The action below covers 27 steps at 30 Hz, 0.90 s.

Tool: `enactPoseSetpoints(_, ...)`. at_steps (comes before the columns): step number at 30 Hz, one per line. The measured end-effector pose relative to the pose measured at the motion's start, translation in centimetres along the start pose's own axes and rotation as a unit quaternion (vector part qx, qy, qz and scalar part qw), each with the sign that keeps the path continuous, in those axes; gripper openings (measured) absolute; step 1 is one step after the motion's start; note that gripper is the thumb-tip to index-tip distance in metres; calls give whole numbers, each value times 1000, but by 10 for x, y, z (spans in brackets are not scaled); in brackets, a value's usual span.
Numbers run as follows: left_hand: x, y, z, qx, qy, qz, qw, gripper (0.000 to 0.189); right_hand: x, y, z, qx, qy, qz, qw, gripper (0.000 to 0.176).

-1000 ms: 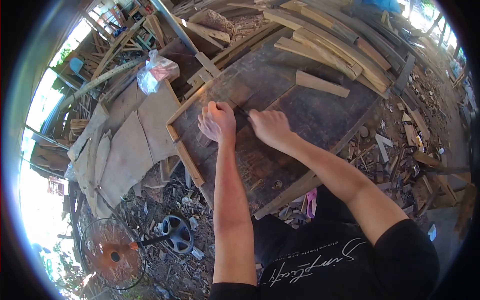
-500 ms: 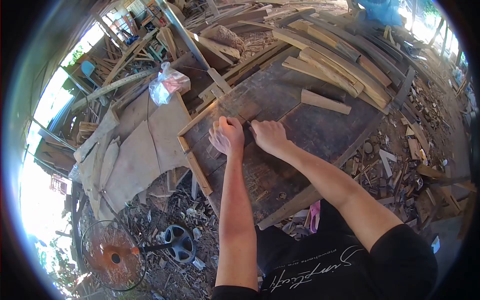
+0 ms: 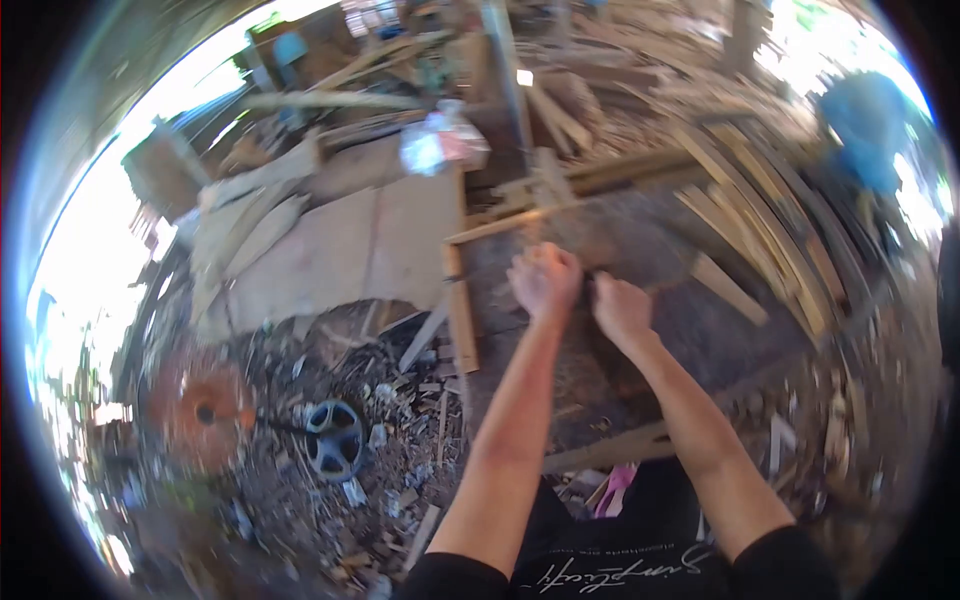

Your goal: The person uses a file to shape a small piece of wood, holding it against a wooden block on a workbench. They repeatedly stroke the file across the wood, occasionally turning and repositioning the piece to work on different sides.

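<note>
Curled tight, both hands press side by side on the dark workbench (image 3: pixel 700 335), the left hand (image 3: pixel 543 280) nearer the wooden strip (image 3: pixel 460 310) along its edge and the right hand (image 3: pixel 620 308) just beside it. They seem clamped on a thin dark piece (image 3: pixel 591 272) bridging them left to right, though blur hides its ends.

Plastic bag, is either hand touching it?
No, the plastic bag lies well beyond the left hand and the right hand, both down on the dark workbench.

Left hand (image 3: pixel 543 280), right hand (image 3: pixel 620 308) at workbench (image 3: pixel 700 345)
</note>
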State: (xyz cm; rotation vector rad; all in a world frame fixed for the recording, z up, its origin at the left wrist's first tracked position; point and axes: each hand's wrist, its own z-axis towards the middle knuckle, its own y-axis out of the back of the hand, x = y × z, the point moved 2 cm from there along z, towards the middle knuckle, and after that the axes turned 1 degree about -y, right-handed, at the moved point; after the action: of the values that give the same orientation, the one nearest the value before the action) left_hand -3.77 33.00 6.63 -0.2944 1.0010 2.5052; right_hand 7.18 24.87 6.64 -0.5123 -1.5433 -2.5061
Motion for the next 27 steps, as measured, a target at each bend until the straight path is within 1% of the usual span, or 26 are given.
enactPoseSetpoints(1,1,2,0,31,13,-44,998,19,1,5,-4,18,-1,1,1000,20)
enactPoseSetpoints(2,-1,5,-1,10,19,-29,999,18,0,9,-13,29,-6,-10,1000,22)
enactPoseSetpoints(3,1,0,-3,-30,7,-40,999,17,-12,4,-24,39,0,-46,998,22)
enactPoseSetpoints(4,-1,9,-1,-12,24,-76,997,15,-10,16,-38,31,15,-32,999,23)
enactPoseSetpoints(5,1,6,-1,-21,34,-113,993,13,-14,19,-48,26,25,-26,999,24)
enactPoseSetpoints(6,3,6,0,-9,41,-120,992,11,-7,25,-46,25,36,-39,998,24)
enactPoseSetpoints(7,4,7,-1,-30,41,-122,991,12,-4,27,-49,23,32,-55,998,25)
enactPoseSetpoints(8,9,9,-6,-26,53,-115,992,12,1,21,-46,36,37,-54,997,25)
enactPoseSetpoints(10,4,7,-3,-18,45,-139,989,13,8,18,-21,14,39,-54,998,26)
enactPoseSetpoints(13,1,8,-2,-14,46,-140,989,14,12,10,0,34,17,-58,998,26)
enactPoseSetpoints(17,4,6,-3,-6,38,-136,990,14,1,20,-36,17,36,-47,998,27)
enactPoseSetpoints(19,4,3,-2,-12,37,-140,989,14,3,26,-41,45,12,-62,997,27)
enactPoseSetpoints(23,5,4,-2,-11,41,-136,990,14,10,12,-2,38,24,-64,997,26)
enactPoseSetpoints(25,4,6,-2,-21,45,-128,990,14,13,11,6,42,4,-66,997,26)
enactPoseSetpoints(27,2,7,-2,-30,44,-121,991,14,0,11,-12,18,26,-57,998,26)
